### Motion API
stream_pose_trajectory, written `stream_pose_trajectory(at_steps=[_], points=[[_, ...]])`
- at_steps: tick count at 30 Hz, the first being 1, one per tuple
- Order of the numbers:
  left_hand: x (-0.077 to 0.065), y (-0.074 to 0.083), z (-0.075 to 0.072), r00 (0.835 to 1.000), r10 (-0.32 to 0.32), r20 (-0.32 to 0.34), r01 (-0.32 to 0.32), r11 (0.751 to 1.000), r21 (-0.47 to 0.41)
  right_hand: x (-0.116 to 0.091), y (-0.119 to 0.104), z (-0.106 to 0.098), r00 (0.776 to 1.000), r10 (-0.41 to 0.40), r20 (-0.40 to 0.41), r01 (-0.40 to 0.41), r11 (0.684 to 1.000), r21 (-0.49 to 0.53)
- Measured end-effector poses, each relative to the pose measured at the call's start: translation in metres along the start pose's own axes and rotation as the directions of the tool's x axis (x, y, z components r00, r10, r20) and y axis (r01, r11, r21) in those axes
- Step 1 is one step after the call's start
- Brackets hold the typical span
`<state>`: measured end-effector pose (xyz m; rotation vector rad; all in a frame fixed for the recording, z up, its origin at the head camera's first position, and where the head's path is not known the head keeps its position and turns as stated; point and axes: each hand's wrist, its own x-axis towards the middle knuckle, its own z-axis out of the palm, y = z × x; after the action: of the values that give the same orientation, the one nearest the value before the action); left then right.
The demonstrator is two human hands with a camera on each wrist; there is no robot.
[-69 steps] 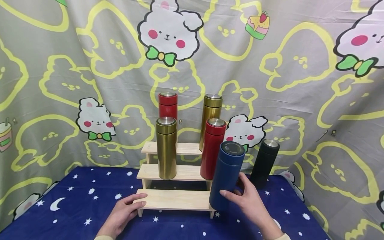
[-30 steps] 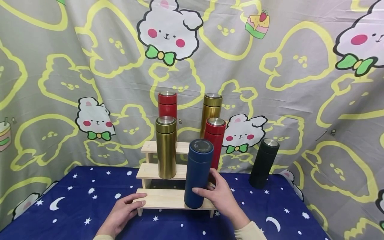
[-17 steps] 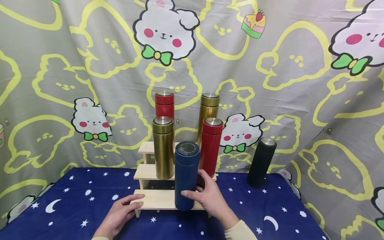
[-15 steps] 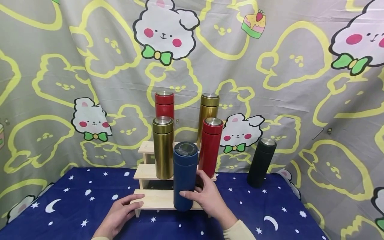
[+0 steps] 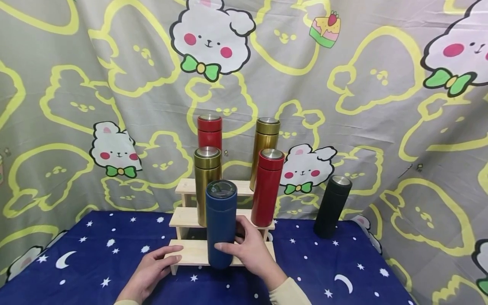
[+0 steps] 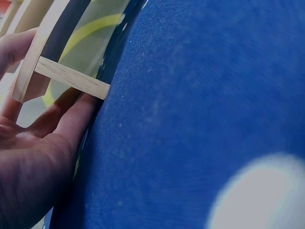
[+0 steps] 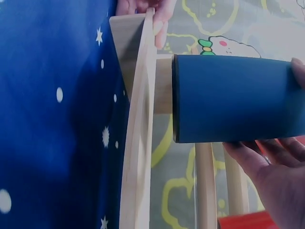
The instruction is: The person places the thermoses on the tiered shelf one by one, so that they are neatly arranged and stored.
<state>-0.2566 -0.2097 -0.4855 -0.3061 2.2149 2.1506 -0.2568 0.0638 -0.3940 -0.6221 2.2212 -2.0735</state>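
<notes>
My right hand [image 5: 251, 250] grips a blue thermos flask [image 5: 222, 224] low on its body, thumb in front and fingers round the right side. In the right wrist view, a gap shows between the flask's base and the lowest step. The flask stands upright over the middle of that step. My left hand [image 5: 152, 269] holds the left end of the three-tier wooden stand [image 5: 190, 253], thumb on the bottom board and fingers round its end, as the left wrist view shows. A gold flask [image 5: 202, 186] and a red flask [image 5: 268, 190] stand on the middle step.
On the top step are another red flask [image 5: 209, 131] and another gold flask [image 5: 267, 135]. A black flask [image 5: 332, 207] stands on the blue star-print cloth [image 5: 312, 271] at the right. A cartoon-print curtain [image 5: 152, 110] hangs behind the table.
My right hand has carried the blue flask leftward, from the stand's right end to the middle of the lowest step, now partly covering the gold flask. My left hand keeps its hold.
</notes>
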Motion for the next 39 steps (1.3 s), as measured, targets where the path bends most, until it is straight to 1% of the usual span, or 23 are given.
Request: stream_pose_trajectory(at_steps=[9, 19, 24, 32, 39], points=[[0.0, 0.002, 0.0, 1.0, -0.025, -0.007, 0.026, 1.0, 0.011, 0.008, 0.003, 0.016, 1.0, -0.005, 0.002, 0.005, 1.0, -0.026], [0.0, 0.001, -0.001, 1.0, -0.024, 0.001, 0.024, 1.0, 0.008, 0.013, 0.004, 0.029, 1.0, 0.013, 0.006, -0.013, 1.0, 0.022], [0.001, 0.001, -0.001, 1.0, -0.019, 0.005, 0.019, 1.0, 0.011, 0.015, 0.005, 0.033, 1.0, 0.016, 0.002, -0.016, 0.999, 0.028], [-0.001, 0.001, -0.001, 1.0, -0.009, 0.008, 0.009, 1.0, 0.014, 0.018, 0.011, 0.039, 1.0, -0.001, -0.018, 0.001, 1.0, 0.016], [-0.002, 0.002, 0.0, 1.0, -0.015, 0.005, 0.014, 1.0, 0.007, 0.02, 0.015, 0.041, 0.999, 0.011, -0.031, -0.011, 1.0, 0.017]])
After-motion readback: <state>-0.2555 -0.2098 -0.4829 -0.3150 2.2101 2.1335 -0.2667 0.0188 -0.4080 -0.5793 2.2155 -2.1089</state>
